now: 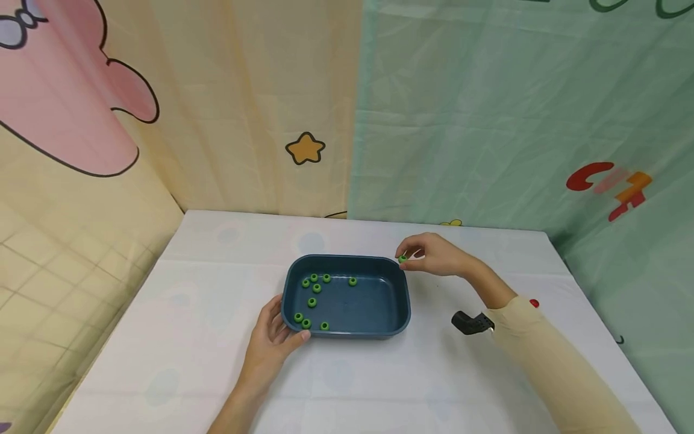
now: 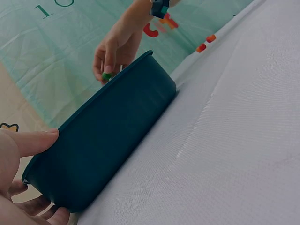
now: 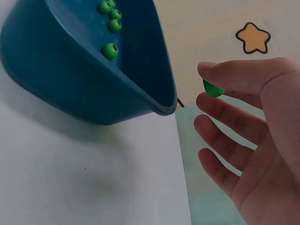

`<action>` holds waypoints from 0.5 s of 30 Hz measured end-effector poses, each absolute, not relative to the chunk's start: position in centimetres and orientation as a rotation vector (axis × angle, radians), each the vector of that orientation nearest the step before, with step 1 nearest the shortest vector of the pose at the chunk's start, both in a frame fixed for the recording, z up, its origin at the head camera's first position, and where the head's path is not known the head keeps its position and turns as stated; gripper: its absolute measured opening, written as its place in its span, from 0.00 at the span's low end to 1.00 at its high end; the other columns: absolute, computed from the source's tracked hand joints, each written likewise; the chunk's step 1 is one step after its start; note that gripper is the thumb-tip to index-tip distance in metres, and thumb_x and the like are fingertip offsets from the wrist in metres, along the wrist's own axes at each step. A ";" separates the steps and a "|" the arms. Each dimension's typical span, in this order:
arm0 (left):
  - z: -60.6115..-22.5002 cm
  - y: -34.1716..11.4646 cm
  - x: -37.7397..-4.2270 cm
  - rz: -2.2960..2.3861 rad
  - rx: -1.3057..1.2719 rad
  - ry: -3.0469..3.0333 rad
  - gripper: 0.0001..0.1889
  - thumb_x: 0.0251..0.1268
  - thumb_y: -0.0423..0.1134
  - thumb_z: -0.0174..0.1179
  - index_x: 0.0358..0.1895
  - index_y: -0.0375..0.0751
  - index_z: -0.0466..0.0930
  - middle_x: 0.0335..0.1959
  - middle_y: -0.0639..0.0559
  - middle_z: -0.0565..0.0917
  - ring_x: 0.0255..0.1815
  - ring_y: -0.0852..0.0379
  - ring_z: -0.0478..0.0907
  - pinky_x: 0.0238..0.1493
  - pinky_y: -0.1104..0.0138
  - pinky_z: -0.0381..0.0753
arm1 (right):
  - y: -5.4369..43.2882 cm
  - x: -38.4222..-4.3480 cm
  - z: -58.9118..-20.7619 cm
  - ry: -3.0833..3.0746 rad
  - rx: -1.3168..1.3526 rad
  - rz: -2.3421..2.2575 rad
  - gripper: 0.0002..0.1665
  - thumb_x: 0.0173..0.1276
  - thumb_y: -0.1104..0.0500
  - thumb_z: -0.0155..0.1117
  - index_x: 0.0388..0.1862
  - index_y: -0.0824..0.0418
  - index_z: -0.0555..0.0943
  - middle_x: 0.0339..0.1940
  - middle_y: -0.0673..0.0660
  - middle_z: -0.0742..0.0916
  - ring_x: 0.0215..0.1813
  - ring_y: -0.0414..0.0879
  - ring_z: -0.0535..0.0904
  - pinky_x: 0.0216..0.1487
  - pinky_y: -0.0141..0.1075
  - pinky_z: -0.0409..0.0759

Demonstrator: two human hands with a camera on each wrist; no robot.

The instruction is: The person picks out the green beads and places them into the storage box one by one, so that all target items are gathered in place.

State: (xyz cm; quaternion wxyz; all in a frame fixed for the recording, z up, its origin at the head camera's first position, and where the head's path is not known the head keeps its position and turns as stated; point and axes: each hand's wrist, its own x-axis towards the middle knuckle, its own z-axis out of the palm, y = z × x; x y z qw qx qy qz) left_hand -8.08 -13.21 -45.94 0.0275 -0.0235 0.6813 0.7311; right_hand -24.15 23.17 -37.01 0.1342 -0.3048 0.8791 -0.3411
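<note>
A dark blue rectangular tray (image 1: 363,308) stands on the table, with several green beads (image 1: 311,302) scattered mostly over its left half. My left hand (image 1: 269,343) grips the tray's near left corner; in the left wrist view its thumb (image 2: 40,142) lies on the rim and the other fingers curl against the outer wall. Between the thumb and index finger of my right hand (image 1: 434,255) a green bead (image 3: 213,89) is pinched, close beside the tray's far right corner. The other right fingers are spread, loosely bent.
A white cloth covers the table (image 1: 179,325). Small red and orange pieces (image 2: 201,48) lie on the right side of the table, partly behind the right sleeve (image 1: 547,349) in the head view. A black device (image 1: 470,323) sits at the right wrist. Printed curtains (image 1: 249,120) hang behind.
</note>
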 end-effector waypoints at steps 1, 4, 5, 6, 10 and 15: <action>-45.9 -13.2 -8.1 2.256 -0.072 2.106 0.50 0.60 0.29 0.75 0.81 0.43 0.53 0.80 0.43 0.58 0.79 0.44 0.59 0.67 0.74 0.71 | 22.8 -24.3 -37.0 2.544 -0.893 -0.982 0.12 0.71 0.60 0.72 0.50 0.64 0.86 0.48 0.56 0.88 0.53 0.53 0.84 0.61 0.55 0.82; -45.9 -13.2 -8.1 2.258 -0.072 2.107 0.50 0.60 0.29 0.75 0.81 0.43 0.53 0.80 0.42 0.58 0.79 0.44 0.60 0.67 0.74 0.71 | 21.8 -24.6 -36.8 2.529 -0.915 -0.959 0.12 0.71 0.60 0.71 0.50 0.65 0.86 0.47 0.56 0.88 0.53 0.52 0.84 0.61 0.55 0.82; -45.9 -13.2 -8.1 2.260 -0.071 2.106 0.50 0.60 0.29 0.75 0.81 0.43 0.53 0.80 0.42 0.58 0.78 0.44 0.60 0.67 0.74 0.71 | 21.4 -24.7 -36.8 2.527 -0.921 -0.947 0.12 0.72 0.60 0.71 0.50 0.65 0.86 0.47 0.55 0.88 0.52 0.51 0.84 0.61 0.54 0.82; -45.9 -13.2 -8.1 2.261 -0.070 2.106 0.50 0.60 0.28 0.75 0.81 0.42 0.53 0.80 0.42 0.58 0.78 0.44 0.60 0.67 0.74 0.71 | 21.0 -24.8 -36.8 2.519 -0.928 -0.940 0.12 0.72 0.60 0.71 0.50 0.65 0.86 0.47 0.55 0.88 0.52 0.51 0.84 0.61 0.54 0.82; -45.9 -13.3 -8.1 2.270 -0.070 2.102 0.49 0.60 0.28 0.75 0.81 0.42 0.53 0.79 0.42 0.58 0.78 0.44 0.60 0.67 0.75 0.71 | 19.5 -25.2 -36.7 2.492 -0.961 -0.928 0.12 0.71 0.60 0.71 0.50 0.65 0.86 0.45 0.53 0.89 0.51 0.49 0.84 0.61 0.54 0.82; -46.0 -13.3 -8.2 2.273 -0.073 2.094 0.49 0.59 0.28 0.75 0.81 0.42 0.54 0.79 0.42 0.59 0.78 0.44 0.61 0.67 0.76 0.71 | 18.2 -25.5 -36.9 2.464 -0.994 -0.926 0.11 0.71 0.61 0.72 0.49 0.65 0.86 0.43 0.48 0.88 0.49 0.46 0.85 0.61 0.53 0.83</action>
